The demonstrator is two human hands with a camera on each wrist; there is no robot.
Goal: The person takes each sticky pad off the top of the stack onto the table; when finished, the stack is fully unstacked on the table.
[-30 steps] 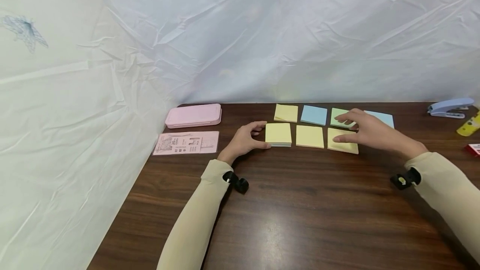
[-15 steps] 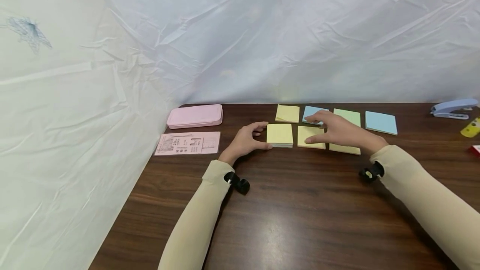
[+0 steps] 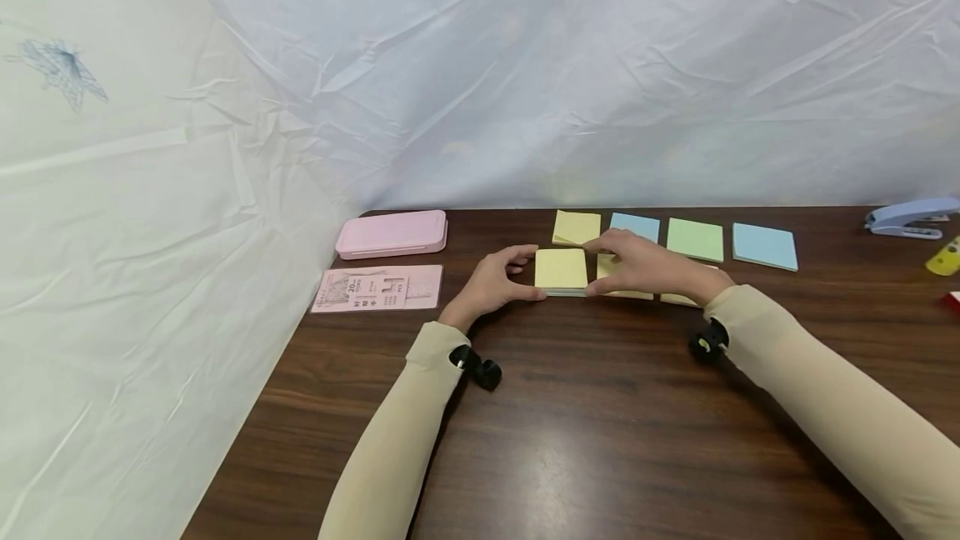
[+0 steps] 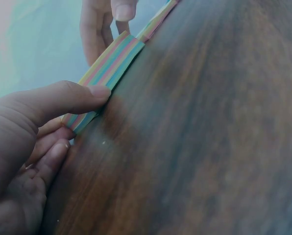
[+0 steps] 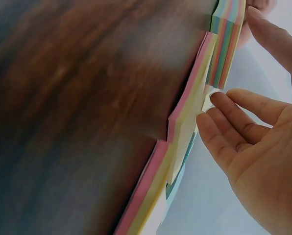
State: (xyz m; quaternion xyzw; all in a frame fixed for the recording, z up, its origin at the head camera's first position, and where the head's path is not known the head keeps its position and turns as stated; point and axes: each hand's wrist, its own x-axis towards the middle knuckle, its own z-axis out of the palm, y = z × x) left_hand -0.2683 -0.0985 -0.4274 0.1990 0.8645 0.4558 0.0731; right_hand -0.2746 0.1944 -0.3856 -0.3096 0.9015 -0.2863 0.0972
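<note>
A thick stack of sticky notes (image 3: 561,271), yellow on top, lies on the table between both hands. Its striped pastel sides (image 4: 114,58) show in the left wrist view. My left hand (image 3: 491,277) pinches the stack's left end, thumb along the front side and fingers behind. From the right, my right hand (image 3: 637,265) reaches over a yellow pad (image 3: 632,295), thumb and forefinger at the stack's right corners. In the right wrist view its fingers (image 5: 234,122) are spread and loosely bent; whether the thumb touches the stack cannot be told. Another yellow pad (image 3: 678,300) is mostly hidden below that wrist.
Behind stand a yellow pad (image 3: 576,227), a blue pad (image 3: 636,226), a green pad (image 3: 694,240) and another blue pad (image 3: 765,247). A pink case (image 3: 392,233) and pink packet (image 3: 378,287) lie left; a blue stapler (image 3: 909,217) and yellow item (image 3: 945,258) lie right.
My right hand has moved left across the pads, from the far yellow one to the right side of the stack. The left hand has stayed at the stack.
</note>
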